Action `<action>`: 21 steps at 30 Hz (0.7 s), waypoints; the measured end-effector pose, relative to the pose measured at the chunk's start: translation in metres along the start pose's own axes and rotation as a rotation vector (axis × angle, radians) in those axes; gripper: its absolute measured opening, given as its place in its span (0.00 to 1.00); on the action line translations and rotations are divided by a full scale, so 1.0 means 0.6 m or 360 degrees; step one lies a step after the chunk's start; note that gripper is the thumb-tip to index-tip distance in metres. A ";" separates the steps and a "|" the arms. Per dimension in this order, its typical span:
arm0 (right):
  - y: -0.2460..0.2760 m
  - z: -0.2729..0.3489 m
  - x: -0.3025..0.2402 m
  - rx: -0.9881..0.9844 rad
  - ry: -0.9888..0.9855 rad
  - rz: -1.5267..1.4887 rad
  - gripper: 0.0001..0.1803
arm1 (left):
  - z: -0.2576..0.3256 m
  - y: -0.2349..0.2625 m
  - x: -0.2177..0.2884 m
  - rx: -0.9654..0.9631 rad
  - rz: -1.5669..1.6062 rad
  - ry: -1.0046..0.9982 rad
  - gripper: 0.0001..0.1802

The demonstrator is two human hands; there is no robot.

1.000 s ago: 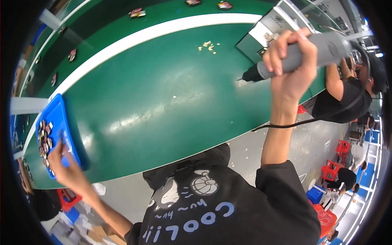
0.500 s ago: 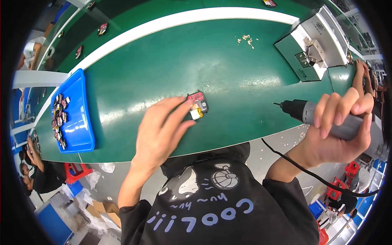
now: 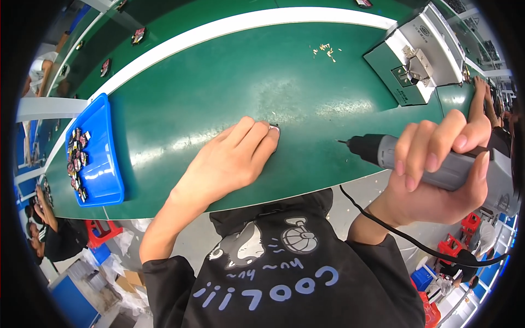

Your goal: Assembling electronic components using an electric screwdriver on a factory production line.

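Observation:
My left hand (image 3: 229, 156) lies on the green table with its fingers curled over a small electronic device (image 3: 276, 131). Only a thin edge of the device's casing shows past my fingertips; the rest is hidden. My right hand (image 3: 432, 158) is wrapped round a grey and black electric screwdriver (image 3: 385, 150), held to the right of the device and apart from it. The thin bit points left, and a black cord (image 3: 394, 223) hangs below my forearm.
A blue tray (image 3: 113, 158) with several small assemblies (image 3: 76, 158) stands at the left. At the back right is a white box-shaped machine with a metal fixture (image 3: 418, 68). Small light-coloured pieces (image 3: 327, 52) lie scattered near it. A white rail (image 3: 229, 30) edges the table's far side.
My left hand has closed over the device, hiding its red part and the yellow-and-white part seen before. My right hand has brought the screwdriver a little to the left.

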State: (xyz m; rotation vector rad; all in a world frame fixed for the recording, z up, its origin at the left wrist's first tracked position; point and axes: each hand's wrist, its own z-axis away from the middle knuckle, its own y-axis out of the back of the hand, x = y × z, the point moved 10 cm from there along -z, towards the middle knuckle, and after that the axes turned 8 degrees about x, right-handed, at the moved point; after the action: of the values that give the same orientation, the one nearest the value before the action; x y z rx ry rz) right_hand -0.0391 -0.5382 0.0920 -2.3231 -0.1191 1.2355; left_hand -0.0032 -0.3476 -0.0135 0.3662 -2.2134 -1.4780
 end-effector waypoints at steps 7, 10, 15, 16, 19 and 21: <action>-0.044 -0.004 0.060 -0.0086 -0.0101 -0.0073 0.15 | 0.002 0.011 0.028 0.0343 -0.0237 -0.0288 0.11; -0.056 -0.004 0.080 -0.0099 -0.0154 -0.0081 0.16 | 0.011 0.004 0.022 0.0403 -0.0142 -0.0269 0.10; -0.072 -0.005 0.099 -0.0102 -0.0183 -0.0096 0.16 | 0.030 -0.002 0.038 0.0463 -0.0353 -0.0348 0.11; -0.074 -0.005 0.103 -0.0108 -0.0195 -0.0091 0.16 | 0.035 -0.004 0.042 0.0452 -0.0389 -0.0363 0.14; -0.080 -0.005 0.108 -0.0123 -0.0213 -0.0037 0.16 | 0.039 -0.001 0.050 0.0558 -0.0405 -0.0401 0.13; -0.083 -0.004 0.113 -0.0123 -0.0239 -0.0038 0.16 | 0.041 -0.004 0.050 0.0552 -0.0413 -0.0411 0.13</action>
State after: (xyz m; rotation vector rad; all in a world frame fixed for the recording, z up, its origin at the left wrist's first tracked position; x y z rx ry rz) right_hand 0.0102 -0.4752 0.0655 -2.2842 -0.2496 1.4157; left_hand -0.0415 -0.3423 -0.0169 0.6251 -2.7256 -1.3217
